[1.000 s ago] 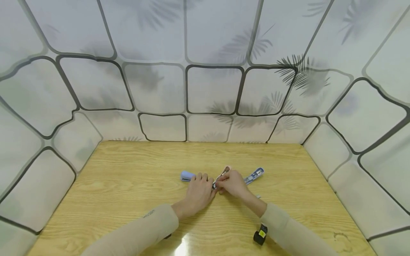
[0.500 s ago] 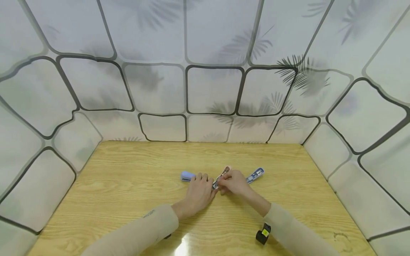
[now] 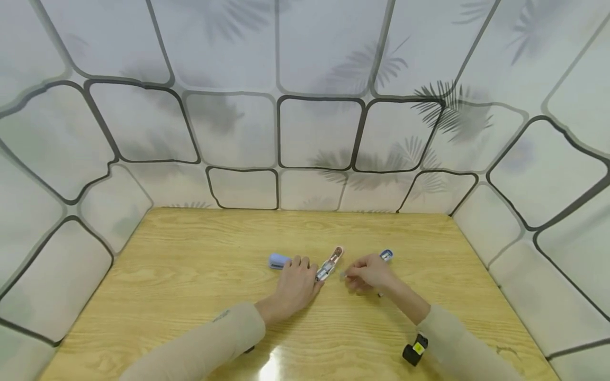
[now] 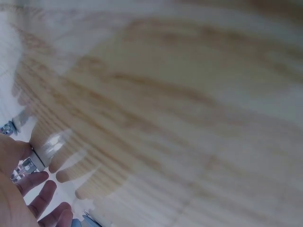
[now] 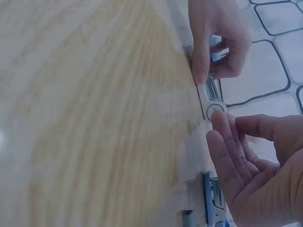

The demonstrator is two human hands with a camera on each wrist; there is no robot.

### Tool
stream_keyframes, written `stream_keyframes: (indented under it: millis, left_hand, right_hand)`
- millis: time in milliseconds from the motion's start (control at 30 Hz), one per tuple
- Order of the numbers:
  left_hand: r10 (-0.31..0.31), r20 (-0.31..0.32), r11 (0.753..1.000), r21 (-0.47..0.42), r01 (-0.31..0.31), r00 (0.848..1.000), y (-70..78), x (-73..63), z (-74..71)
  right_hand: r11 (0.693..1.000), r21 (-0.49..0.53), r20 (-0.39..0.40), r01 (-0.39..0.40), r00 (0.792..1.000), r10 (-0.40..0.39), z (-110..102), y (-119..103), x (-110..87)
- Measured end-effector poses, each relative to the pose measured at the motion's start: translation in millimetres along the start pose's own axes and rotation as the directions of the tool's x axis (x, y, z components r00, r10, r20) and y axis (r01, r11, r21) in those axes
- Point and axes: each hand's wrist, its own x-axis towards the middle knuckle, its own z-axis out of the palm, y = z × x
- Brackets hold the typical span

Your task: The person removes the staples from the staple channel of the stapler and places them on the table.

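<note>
My left hand [image 3: 297,286] grips the near end of an open pale stapler [image 3: 330,264] on the table, thumb and fingertips at its end. Its pinkish lid is folded back, baring the metal magazine. To the right, my right hand [image 3: 370,274], apart from that stapler, pinches a tiny silvery strip [image 3: 343,274], likely staples, between thumb and index finger. In the right wrist view the strip is barely visible between those fingers. An open blue stapler [image 3: 387,255] lies partly hidden behind the right hand. Beyond the left fingers sits a periwinkle stapler [image 3: 278,261].
A small grey piece [image 5: 188,218] lies on the wooden table [image 3: 214,238] near the blue stapler. Patterned cloth walls [image 3: 319,132] enclose the table at the back and sides. A black wrist camera [image 3: 415,349] is on the right forearm.
My right hand has drawn away from the pale stapler to the right with the small strip, uncovering its magazine and covering more of the blue stapler. The left hand stays put.
</note>
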Motion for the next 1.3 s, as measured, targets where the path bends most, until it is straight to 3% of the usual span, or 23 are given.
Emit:
stream_keyframes:
  millis: [233, 500, 733, 833, 933, 1067, 1200, 1300]
  left_hand:
    - [-0.005, 0.037, 1.000, -0.006, 0.005, 0.999, -0.4, -0.8, -1.9]
    - [-0.020, 0.062, 0.999, -0.027, 0.022, 0.998, -0.5, -1.1, -4.1]
    - [-0.010, 0.041, 0.997, -0.077, 0.013, 0.999, -5.8, -3.4, -0.1]
    - [0.011, 0.019, 0.993, -0.117, -0.009, 1.000, -12.3, -7.3, 1.3]
    - [0.037, -0.017, 0.987, -0.156, -0.039, 0.999, -22.2, -13.5, -3.2]
    - [0.109, -0.112, 0.975, -0.182, -0.128, 0.988, -42.2, -22.6, -14.4]
    - [0.194, -0.194, 0.958, -0.174, -0.228, 0.962, -68.2, -30.8, -21.7]
    - [0.205, -0.224, 0.949, -0.192, -0.249, 0.953, -88.0, -36.3, -24.5]
  right_hand:
    - [1.000, 0.012, 0.093, -0.017, 0.996, 0.016, 14, 8, -5.7]
    - [0.999, -0.019, 0.072, -0.044, 0.996, 0.046, 26, 11, -7.5]
    - [0.998, -0.050, 0.063, -0.048, 0.997, 0.051, 27, 11, -6.8]
    - [0.997, -0.078, 0.054, -0.010, 0.998, 0.015, 27, 10, -8.3]
    - [0.984, -0.153, 0.023, 0.088, 0.996, -0.086, 27, 4, -10.4]
    - [0.919, -0.326, -0.058, 0.221, 0.966, -0.253, 33, -12, -11.7]
    - [0.816, -0.515, -0.139, 0.263, 0.914, -0.382, 46, -30, -10.9]
    - [0.729, -0.619, -0.141, 0.291, 0.872, -0.468, 58, -41, -7.2]
